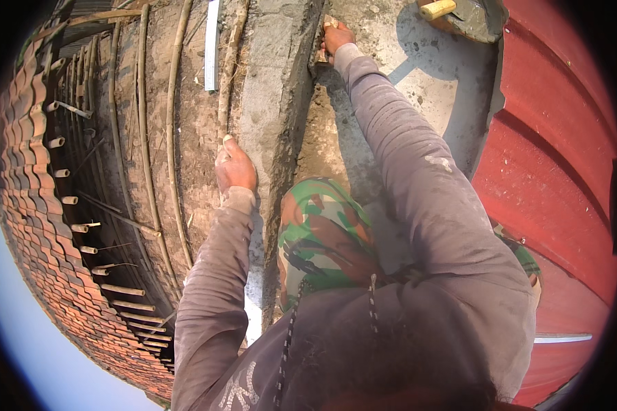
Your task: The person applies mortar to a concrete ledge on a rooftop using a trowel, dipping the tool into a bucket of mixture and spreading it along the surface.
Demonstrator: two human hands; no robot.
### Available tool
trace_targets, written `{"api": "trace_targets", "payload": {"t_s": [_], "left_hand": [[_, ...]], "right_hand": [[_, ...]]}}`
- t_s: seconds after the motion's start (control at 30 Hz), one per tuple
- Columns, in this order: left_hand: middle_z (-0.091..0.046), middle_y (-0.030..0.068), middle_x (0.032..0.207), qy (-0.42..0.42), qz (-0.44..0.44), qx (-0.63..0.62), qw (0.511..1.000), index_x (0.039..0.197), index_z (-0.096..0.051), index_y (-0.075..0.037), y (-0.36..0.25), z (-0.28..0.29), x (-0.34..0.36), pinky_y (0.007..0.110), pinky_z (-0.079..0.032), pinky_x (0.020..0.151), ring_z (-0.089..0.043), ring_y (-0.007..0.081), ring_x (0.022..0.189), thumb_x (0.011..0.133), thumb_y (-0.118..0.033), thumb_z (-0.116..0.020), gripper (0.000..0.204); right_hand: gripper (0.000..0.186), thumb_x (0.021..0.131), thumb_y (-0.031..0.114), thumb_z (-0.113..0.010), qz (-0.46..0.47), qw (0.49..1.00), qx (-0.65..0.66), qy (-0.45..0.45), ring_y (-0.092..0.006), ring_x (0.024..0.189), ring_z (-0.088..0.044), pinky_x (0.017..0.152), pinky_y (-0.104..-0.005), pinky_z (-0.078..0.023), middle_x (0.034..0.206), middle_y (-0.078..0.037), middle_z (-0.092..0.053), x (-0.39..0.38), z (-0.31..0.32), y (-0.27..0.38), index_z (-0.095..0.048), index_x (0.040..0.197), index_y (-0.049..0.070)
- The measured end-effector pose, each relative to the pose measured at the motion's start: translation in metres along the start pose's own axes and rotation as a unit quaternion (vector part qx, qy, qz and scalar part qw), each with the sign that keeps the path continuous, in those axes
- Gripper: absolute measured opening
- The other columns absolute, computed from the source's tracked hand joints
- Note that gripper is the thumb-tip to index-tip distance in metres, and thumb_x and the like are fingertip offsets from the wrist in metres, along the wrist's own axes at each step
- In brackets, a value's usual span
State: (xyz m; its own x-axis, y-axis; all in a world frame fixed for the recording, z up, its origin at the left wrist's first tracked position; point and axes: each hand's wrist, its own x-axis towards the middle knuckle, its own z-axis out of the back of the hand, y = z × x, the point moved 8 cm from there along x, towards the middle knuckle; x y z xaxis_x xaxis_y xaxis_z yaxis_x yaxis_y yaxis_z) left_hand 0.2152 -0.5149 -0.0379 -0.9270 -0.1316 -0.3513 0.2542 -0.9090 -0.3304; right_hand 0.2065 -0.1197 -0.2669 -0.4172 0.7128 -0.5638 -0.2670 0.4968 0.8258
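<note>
My left hand (234, 164) rests at the lower end of a bamboo pole (228, 82), its thumb pointing up and most fingers hidden, just left of a raised cement band (271, 61). At the top, my right hand (339, 38) is closed on a small trowel (324, 55), held against the band's right side, where a grey plastered surface (425, 82) spreads out. A bucket-like container of wet mortar (473, 20) at the upper right has a yellow handle (437, 9) lying across its rim.
Red metal roofing sheets (548, 151) border the right side. More bamboo poles (144, 103) run along the left over a rough surface, beside open roof battens and clay tiles (34, 151). A pale metal strip (211, 44) lies near the top. My camouflage-clad leg (322, 233) is below.
</note>
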Motion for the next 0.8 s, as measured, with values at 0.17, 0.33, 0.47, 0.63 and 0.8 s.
{"api": "trace_targets", "payload": {"t_s": [0.17,0.33,0.47,0.63,0.8], "left_hand": [[-0.067,0.032,0.117,0.012,0.032,0.018,0.999,0.117,-0.071,0.001,0.01,0.004,0.001,0.053,-0.047,0.097,-0.06,0.0524,0.112,0.103,-0.056,-0.034,0.069],[-0.067,0.0307,0.119,0.011,0.053,0.022,0.998,0.119,-0.07,-0.001,0.012,0.002,-0.002,0.054,-0.046,0.098,-0.06,0.0526,0.114,0.102,-0.058,-0.034,0.069],[-0.068,0.0295,0.119,0.004,0.046,0.028,0.999,0.121,-0.07,-0.003,0.009,0.013,-0.003,0.054,-0.047,0.098,-0.06,0.0522,0.114,0.102,-0.058,-0.035,0.068],[-0.068,0.027,0.122,0.011,0.002,0.028,1.0,0.119,-0.072,-0.004,0.003,0.004,-0.003,0.053,-0.047,0.099,-0.06,0.0502,0.115,0.102,-0.055,-0.036,0.065],[-0.067,0.0264,0.123,0.027,0.045,0.024,0.998,0.118,-0.073,-0.006,-0.006,0.015,-0.011,0.053,-0.048,0.099,-0.061,0.0496,0.114,0.102,-0.051,-0.035,0.061]], "right_hand": [[0.051,0.103,0.024,-0.062,-0.049,0.999,0.007,0.01,-0.0332,0.133,-0.056,0.109,-0.0378,-0.043,0.145,-0.02,-0.058,-0.164,0.0,-0.094,-0.05,0.15,0.007],[0.045,0.104,0.022,-0.061,0.063,0.998,-0.009,0.0,-0.0304,0.129,-0.059,0.104,-0.0368,-0.046,0.142,-0.02,-0.06,-0.216,0.018,-0.069,-0.053,0.145,0.006],[0.046,0.096,0.018,-0.067,0.066,0.997,-0.022,-0.043,-0.032,0.118,-0.064,0.1,-0.0388,-0.05,0.123,-0.02,-0.068,-0.126,0.044,0.003,-0.059,0.14,0.009],[0.055,0.092,0.024,-0.066,0.163,0.897,-0.378,-0.16,-0.0416,0.121,-0.061,0.107,-0.0484,-0.049,0.133,-0.028,-0.058,-0.019,0.076,0.068,-0.055,0.145,0.014],[0.047,0.09,0.024,-0.071,0.133,0.893,-0.41,-0.133,-0.0407,0.119,-0.063,0.103,-0.0481,-0.052,0.126,-0.024,-0.064,-0.025,0.048,0.071,-0.063,0.134,0.009]]}}
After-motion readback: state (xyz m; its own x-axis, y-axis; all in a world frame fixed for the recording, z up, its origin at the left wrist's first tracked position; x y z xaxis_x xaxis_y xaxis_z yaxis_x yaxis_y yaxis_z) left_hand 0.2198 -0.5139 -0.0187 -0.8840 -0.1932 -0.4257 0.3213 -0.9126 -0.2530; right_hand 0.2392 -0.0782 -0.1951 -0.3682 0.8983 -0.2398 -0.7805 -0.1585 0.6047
